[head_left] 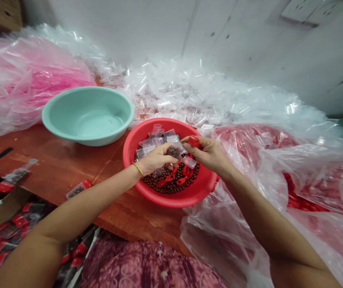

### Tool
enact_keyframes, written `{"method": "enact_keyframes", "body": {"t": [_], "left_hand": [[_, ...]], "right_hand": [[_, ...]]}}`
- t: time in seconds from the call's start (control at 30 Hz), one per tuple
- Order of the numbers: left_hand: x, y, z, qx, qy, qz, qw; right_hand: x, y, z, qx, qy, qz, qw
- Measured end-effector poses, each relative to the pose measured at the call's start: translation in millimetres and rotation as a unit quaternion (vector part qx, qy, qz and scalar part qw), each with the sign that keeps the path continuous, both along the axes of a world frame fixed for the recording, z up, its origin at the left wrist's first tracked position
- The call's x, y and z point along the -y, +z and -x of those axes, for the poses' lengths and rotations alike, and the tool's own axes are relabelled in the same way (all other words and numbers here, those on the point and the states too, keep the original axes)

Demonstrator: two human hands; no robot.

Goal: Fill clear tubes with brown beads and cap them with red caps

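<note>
Over a red basin [138,191], my left hand [156,158] is closed around a clear plastic tube [175,151] with small brown balls in it. My right hand [209,154] pinches a red cap [194,141] close to the tube's right end, apart from it as far as I can see. Below both hands the basin holds many round brown balls [171,187], several clear tubes [144,152] and a few red caps with loops [181,181]. Part of the basin's contents is hidden behind my hands.
A pale green basin [89,136] stands to the left. Clear tubes [171,88] are heaped along the wall. Plastic bags with red pieces [306,202] lie on the right, a pink bag [39,80] back left. Filled, red-capped tubes [15,224] lie in a box lower left.
</note>
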State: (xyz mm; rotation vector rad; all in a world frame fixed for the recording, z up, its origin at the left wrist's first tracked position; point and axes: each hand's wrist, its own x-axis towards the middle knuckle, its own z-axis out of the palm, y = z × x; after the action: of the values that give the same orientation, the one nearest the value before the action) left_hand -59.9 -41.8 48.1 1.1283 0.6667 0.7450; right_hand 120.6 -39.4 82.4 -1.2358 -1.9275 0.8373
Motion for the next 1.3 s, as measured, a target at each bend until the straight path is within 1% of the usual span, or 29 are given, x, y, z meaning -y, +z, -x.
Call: {"method": "enact_keyframes", "body": {"t": [0.07,0.13,0.2,0.27,0.4,0.43,0.5,0.57,0.63,0.7,0.8,0.87,0.93,1.0,1.07,1.23,1.3], "left_hand": [[1,-0.3,1,-0.005,-0.008,-0.015,1.0],[1,-0.3,1,-0.013,-0.01,-0.021,1.0],[2,0.1,1,-0.025,-0.006,-0.023,0.999],[2,0.5,0,-0.034,0.004,-0.038,0.999],[3,-0.8,-2,-0.055,0.015,-0.108,0.993],[3,-1.7,-2,-0.067,0.013,-0.124,0.99],[3,-3.7,-1,-0.089,0.01,-0.146,0.985],[4,-5.4,-1,-0.101,0.006,-0.164,0.981],[5,-6.4,0,-0.102,0.001,-0.183,0.978],[5,-7.2,0,-0.108,-0.001,-0.198,0.974],[5,-9.3,-1,-0.129,0.012,-0.212,0.969],[4,-11.2,-1,-0.137,0.025,-0.223,0.965],[3,-12.5,-2,-0.139,0.03,-0.234,0.962],[3,-13.1,-2,-0.143,0.032,-0.24,0.96],[3,-12.8,-2,-0.155,0.032,-0.246,0.956],[6,-9.0,0,-0.198,0.038,-0.27,0.942],[8,-6.5,1,-0.22,0.041,-0.276,0.935]], "right_hand": [[1,2.6,7,-0.007,0.039,0.026,0.999],[2,3.0,10,-0.013,0.049,0.042,0.998],[5,3.2,9,-0.016,0.031,0.045,0.998],[9,4.3,5,-0.024,-0.004,0.06,0.998],[20,3.1,3,-0.076,-0.048,0.147,0.985],[22,1.0,4,-0.089,-0.052,0.156,0.982],[25,-4.7,6,-0.099,-0.052,0.144,0.983],[26,-10.2,7,-0.078,-0.047,0.107,0.99],[28,-12.5,8,-0.025,-0.049,0.054,0.997],[31,-10.7,8,0.043,-0.049,0.007,0.998],[35,-3.8,9,0.139,-0.029,-0.038,0.989],[37,-0.1,10,0.189,-0.032,-0.055,0.98],[37,1.0,9,0.207,-0.044,-0.058,0.976],[37,-0.7,8,0.19,-0.043,-0.049,0.98],[36,-4.7,8,0.169,-0.032,-0.027,0.985],[36,-16.9,8,0.097,-0.012,0.063,0.993],[37,-18.2,8,0.104,-0.01,0.061,0.993]]}}
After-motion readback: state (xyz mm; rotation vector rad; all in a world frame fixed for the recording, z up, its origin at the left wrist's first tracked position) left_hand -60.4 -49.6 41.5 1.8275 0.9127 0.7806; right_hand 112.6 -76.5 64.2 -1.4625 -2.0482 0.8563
